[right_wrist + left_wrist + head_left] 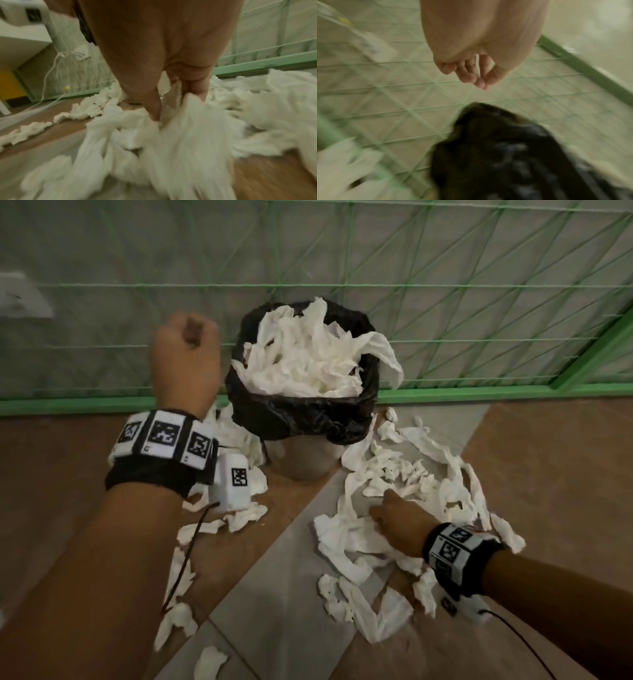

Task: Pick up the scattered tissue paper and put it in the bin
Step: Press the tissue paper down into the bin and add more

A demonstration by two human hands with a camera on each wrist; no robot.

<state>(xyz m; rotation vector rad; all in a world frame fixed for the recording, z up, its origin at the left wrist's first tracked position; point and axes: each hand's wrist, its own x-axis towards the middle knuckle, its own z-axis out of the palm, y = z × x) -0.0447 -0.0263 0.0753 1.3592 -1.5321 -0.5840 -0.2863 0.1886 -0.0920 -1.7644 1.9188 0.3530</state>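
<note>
The bin (pixel 301 414), lined with a black bag, stands against the fence and is heaped with white tissue (pixel 308 354); one strip hangs over its right rim. More tissue paper (pixel 407 474) lies scattered on the floor to the right of the bin. My right hand (pixel 387 513) is down in that pile; in the right wrist view the thumb and fingers (pixel 155 108) pinch a bunch of tissue (pixel 188 135). My left hand (pixel 186 337) is raised left of the bin, above the black liner (pixel 488 148), and its loosely bunched fingers (pixel 479 79) hold nothing.
A green mesh fence (pixel 445 285) on a green base rail (pixel 462 393) runs behind the bin. Smaller tissue scraps (pixel 239 515) trail down the floor left of the bin. White cables (pixel 51 75) and a white and yellow unit (pixel 15 54) stand at far left.
</note>
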